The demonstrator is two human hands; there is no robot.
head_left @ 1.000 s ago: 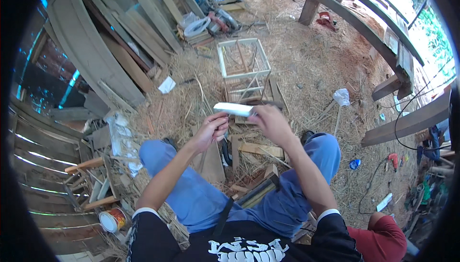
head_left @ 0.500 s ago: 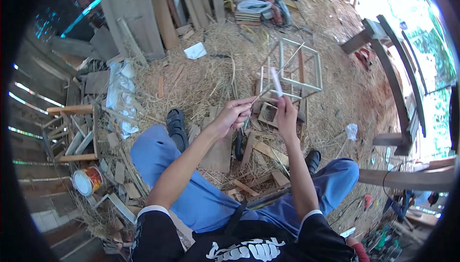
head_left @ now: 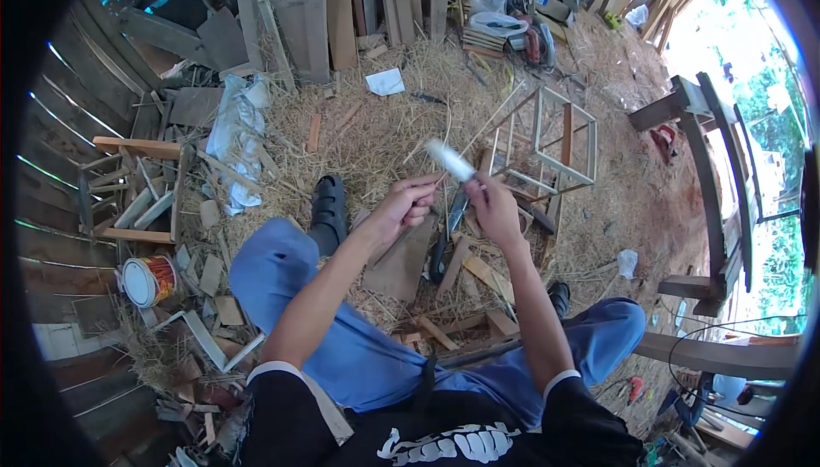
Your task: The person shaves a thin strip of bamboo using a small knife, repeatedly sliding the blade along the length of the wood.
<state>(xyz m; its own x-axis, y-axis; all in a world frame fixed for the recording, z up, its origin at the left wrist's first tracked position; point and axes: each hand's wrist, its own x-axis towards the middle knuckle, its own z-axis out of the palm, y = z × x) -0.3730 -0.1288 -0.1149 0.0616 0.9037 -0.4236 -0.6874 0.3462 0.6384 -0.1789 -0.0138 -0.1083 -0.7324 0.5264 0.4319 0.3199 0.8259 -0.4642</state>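
Observation:
My left hand (head_left: pixel 403 211) is closed around a thin wooden stick (head_left: pixel 494 119), which slants up and away to the right. In my right hand (head_left: pixel 497 211) is a knife (head_left: pixel 450 160), its pale blade smeared by motion and pointing up-left across the stick. Whether the blade touches the stick cannot be made out. Just beyond my right hand, a small open frame of wooden strips (head_left: pixel 567 134) stands on the straw-strewn ground. Below my hands lie a flat board (head_left: pixel 397 266) and a dark-handled tool (head_left: pixel 439 258), between my feet.
Wood scraps and shavings litter the ground. A paint can (head_left: pixel 147 282) and a wooden stool (head_left: pixel 137 234) are at the left. Planks (head_left: pixel 286 23) lean at the back, near a circular saw (head_left: pixel 538 44). A curved wooden structure (head_left: pixel 713 177) stands at the right.
The knife has swung from pointing nearly straight up to pointing up-left, across the stick. My right hand has come slightly left, closer to my left hand. The whole view has shifted a little.

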